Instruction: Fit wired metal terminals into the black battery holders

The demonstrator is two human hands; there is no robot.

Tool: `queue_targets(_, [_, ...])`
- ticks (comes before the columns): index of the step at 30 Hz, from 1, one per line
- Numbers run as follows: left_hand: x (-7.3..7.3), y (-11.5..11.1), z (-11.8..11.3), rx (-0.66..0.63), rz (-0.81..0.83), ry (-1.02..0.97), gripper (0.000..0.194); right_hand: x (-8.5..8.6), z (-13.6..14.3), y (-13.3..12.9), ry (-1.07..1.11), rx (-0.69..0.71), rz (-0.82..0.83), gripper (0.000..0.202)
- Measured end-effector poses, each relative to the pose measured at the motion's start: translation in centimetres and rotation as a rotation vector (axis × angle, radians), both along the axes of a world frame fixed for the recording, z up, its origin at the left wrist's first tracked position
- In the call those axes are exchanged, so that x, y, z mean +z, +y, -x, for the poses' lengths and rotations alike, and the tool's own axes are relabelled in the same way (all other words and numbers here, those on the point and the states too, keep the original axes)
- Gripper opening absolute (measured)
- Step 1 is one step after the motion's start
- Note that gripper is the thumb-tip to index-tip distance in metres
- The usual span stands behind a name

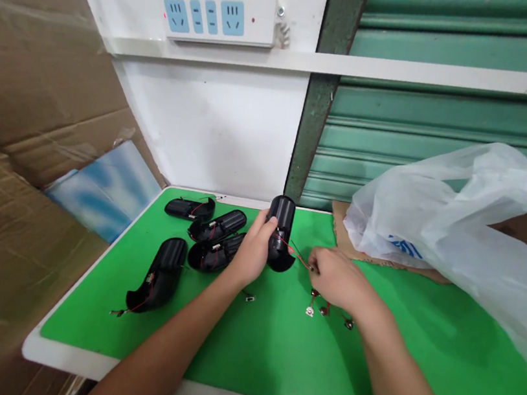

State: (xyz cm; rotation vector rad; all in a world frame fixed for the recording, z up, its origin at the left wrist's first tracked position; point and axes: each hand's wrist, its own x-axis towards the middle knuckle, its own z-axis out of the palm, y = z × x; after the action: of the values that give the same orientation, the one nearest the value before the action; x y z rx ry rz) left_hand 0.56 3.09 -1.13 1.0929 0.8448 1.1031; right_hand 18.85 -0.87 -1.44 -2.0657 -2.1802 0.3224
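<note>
My left hand (255,248) is closed around a black plastic casing (281,226) held upright over the green table. Red and dark wires run from the casing to my right hand (331,274), whose fingers pinch the wire ends. Just below my right hand, small wired parts (309,310) lie on the table, with one more small part (250,298) beside my left forearm. Several similar black casings with wires rest to the left, among them one near the left edge (159,274) and one at the back (188,208).
The green-topped table (289,364) has a white rim. A white plastic bag (419,206) sits on flat cardboard at the right back. Cardboard boxes (19,156) stand on the left. A power strip (217,18) is mounted on the wall.
</note>
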Motion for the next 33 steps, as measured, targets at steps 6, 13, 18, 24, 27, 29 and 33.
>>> queue_targets(6, [0.3,-0.2,0.2,-0.092,0.013,-0.078,0.054,-0.1,-0.8,1.4,0.601,-0.126,-0.266,0.019])
queue_targets(13, [0.0,0.1,0.6,-0.062,0.045,-0.065,0.039,0.6,-1.2,2.3,1.2,-0.187,-0.411,0.025])
queue_targets(18, [0.1,0.0,0.4,-0.106,0.128,-0.052,0.041,1.5,0.0,1.9,1.497,-0.098,-0.313,0.029])
queue_targets(24, [-0.2,-0.3,0.1,-0.142,0.146,-0.034,0.038,1.6,1.1,1.5,1.545,-0.134,-0.308,0.022])
queue_targets(27, [-0.3,-0.3,0.1,-0.153,0.153,-0.04,0.037,1.1,1.4,1.6,1.511,-0.092,-0.297,0.019])
queue_targets(29, [-0.3,-0.3,0.1,-0.157,0.158,-0.048,0.037,1.0,1.6,1.6,1.467,-0.069,-0.311,0.019])
queue_targets(33, [-0.2,-0.3,0.1,-0.164,0.162,-0.078,0.038,1.3,2.1,1.4,1.381,-0.057,-0.369,0.019])
